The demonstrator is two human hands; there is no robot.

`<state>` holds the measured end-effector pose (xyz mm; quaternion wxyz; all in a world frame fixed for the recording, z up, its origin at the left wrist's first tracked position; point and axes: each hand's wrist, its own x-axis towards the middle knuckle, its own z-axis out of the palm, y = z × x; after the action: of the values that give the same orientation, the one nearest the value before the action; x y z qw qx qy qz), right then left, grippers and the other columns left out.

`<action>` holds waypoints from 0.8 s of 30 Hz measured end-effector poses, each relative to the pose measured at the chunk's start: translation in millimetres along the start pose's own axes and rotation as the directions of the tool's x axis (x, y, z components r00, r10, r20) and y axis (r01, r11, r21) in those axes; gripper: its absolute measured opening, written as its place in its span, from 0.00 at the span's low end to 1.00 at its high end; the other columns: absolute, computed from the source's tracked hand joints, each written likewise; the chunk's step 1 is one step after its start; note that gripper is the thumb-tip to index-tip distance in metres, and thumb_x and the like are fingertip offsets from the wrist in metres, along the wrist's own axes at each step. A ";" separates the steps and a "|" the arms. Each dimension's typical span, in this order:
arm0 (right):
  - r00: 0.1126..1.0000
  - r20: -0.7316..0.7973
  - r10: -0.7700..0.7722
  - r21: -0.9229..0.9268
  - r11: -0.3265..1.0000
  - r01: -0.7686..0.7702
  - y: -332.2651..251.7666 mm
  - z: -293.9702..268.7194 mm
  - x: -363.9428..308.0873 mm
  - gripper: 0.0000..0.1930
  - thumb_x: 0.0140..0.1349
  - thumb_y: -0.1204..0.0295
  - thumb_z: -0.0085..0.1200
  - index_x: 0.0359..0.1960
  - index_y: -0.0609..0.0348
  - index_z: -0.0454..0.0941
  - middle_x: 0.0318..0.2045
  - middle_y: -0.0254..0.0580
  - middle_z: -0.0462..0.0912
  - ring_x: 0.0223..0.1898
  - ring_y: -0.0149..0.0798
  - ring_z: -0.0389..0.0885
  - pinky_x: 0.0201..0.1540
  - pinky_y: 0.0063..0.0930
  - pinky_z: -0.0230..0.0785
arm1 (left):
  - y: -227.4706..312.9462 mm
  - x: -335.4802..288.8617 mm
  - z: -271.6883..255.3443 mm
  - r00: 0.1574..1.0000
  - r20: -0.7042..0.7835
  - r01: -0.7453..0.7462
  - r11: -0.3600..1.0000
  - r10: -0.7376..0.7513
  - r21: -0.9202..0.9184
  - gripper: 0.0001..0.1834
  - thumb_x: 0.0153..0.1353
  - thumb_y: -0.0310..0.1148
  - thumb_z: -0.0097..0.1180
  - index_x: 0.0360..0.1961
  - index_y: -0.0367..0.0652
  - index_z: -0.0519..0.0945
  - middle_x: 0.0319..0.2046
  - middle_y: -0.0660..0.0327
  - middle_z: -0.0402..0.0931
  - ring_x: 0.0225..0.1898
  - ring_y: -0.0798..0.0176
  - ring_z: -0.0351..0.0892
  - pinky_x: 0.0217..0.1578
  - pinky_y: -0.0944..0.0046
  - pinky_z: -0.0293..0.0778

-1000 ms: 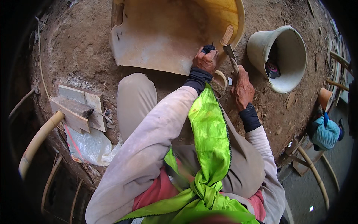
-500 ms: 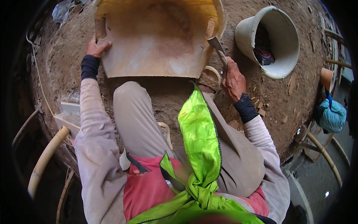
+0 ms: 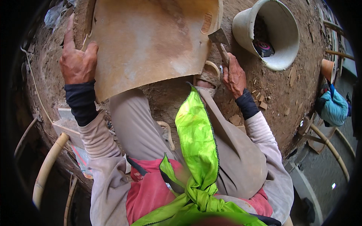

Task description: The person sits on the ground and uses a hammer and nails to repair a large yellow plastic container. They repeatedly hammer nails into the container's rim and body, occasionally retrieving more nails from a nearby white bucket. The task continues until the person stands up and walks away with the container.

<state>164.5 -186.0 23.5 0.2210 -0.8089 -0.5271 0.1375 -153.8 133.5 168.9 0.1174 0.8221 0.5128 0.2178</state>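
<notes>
A yellowish-brown plastic tub (image 3: pixel 151 45), cut open along its near edge, lies in front of my knees with its left side raised. My left hand (image 3: pixel 77 62) grips its left edge, the thumb over the inner face and the index finger stretched out along the outside. An oval handle hole (image 3: pixel 206 23) shows at the tub's right side. My right hand (image 3: pixel 235 75) is closed around the wooden handle of a scraper (image 3: pixel 218 37); its flat grey blade points up beside the tub's right edge. My sandalled foot (image 3: pixel 208 79) rests just left of that hand.
To the right a whitish bucket (image 3: pixel 245 28) lies tipped, dark stuff inside. Chips litter the brown dirt (image 3: pixel 279 86). Farther right are an orange pot (image 3: pixel 327 69), a teal bundle (image 3: pixel 333 109) and bamboo poles (image 3: pixel 330 156). Another bamboo pole (image 3: pixel 49 167) stands at left.
My left hand has moved left and up toward me, lifting the tub's left side so it tilts. My right hand stays nearly in place, the scraper's blade turned flatter.
</notes>
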 end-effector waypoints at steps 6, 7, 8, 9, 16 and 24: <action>0.989 -0.068 -0.131 0.029 0.991 0.133 -55.6 -45.1 -2.3 0.29 0.60 0.80 0.57 0.65 0.58 0.67 0.47 0.54 0.80 0.45 0.60 0.84 0.45 0.46 0.79 | 4.5 0.3 -6.5 0.999 -0.023 -0.037 0.997 0.036 -0.062 0.42 0.56 0.37 0.61 0.75 0.57 0.67 0.39 0.46 0.88 0.37 0.49 0.89 0.47 0.52 0.83; 0.981 -0.090 -0.175 0.038 0.983 0.179 -61.1 -49.1 -1.2 0.29 0.59 0.79 0.59 0.65 0.58 0.67 0.46 0.53 0.81 0.44 0.58 0.84 0.44 0.44 0.80 | 5.0 0.4 -8.3 0.999 -0.021 -0.039 0.998 0.038 -0.047 0.42 0.56 0.37 0.61 0.75 0.57 0.67 0.39 0.46 0.88 0.37 0.49 0.89 0.46 0.53 0.83; 0.968 -0.115 -0.221 0.062 0.971 0.229 -65.2 -51.8 1.5 0.27 0.62 0.80 0.58 0.64 0.59 0.68 0.46 0.55 0.81 0.43 0.60 0.84 0.43 0.44 0.80 | 6.3 1.4 -9.5 0.999 -0.019 -0.043 0.998 0.042 -0.036 0.42 0.56 0.37 0.61 0.75 0.57 0.67 0.38 0.46 0.87 0.37 0.49 0.89 0.46 0.53 0.83; 0.953 -0.142 -0.266 0.086 0.956 0.280 -68.4 -53.1 5.0 0.25 0.64 0.80 0.57 0.63 0.60 0.68 0.46 0.56 0.81 0.42 0.61 0.85 0.42 0.44 0.80 | 9.3 2.8 -11.0 1.000 -0.007 -0.029 0.999 0.029 -0.026 0.41 0.56 0.37 0.61 0.74 0.57 0.68 0.38 0.45 0.87 0.38 0.47 0.89 0.47 0.52 0.83; 0.984 0.150 -0.094 -0.140 0.983 0.115 -14.1 -17.0 3.2 0.25 0.61 0.78 0.56 0.62 0.55 0.69 0.39 0.51 0.79 0.39 0.59 0.83 0.40 0.46 0.79 | 19.2 8.6 -10.7 0.997 -0.006 -0.078 0.997 0.078 -0.018 0.41 0.58 0.35 0.62 0.75 0.51 0.66 0.55 0.46 0.84 0.52 0.47 0.86 0.59 0.55 0.78; 0.933 -0.209 -0.294 0.051 0.949 0.310 -72.9 -67.3 12.3 0.27 0.61 0.82 0.57 0.64 0.59 0.68 0.48 0.56 0.81 0.45 0.59 0.85 0.42 0.44 0.81 | 25.0 7.0 -14.5 0.997 0.075 -0.008 1.000 0.006 0.029 0.40 0.58 0.35 0.62 0.75 0.51 0.67 0.56 0.46 0.83 0.54 0.46 0.85 0.60 0.55 0.77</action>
<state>142.5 -163.8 118.5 0.3243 -0.7181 -0.6143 0.0423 -138.2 128.2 193.7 0.1239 0.8330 0.5084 0.1796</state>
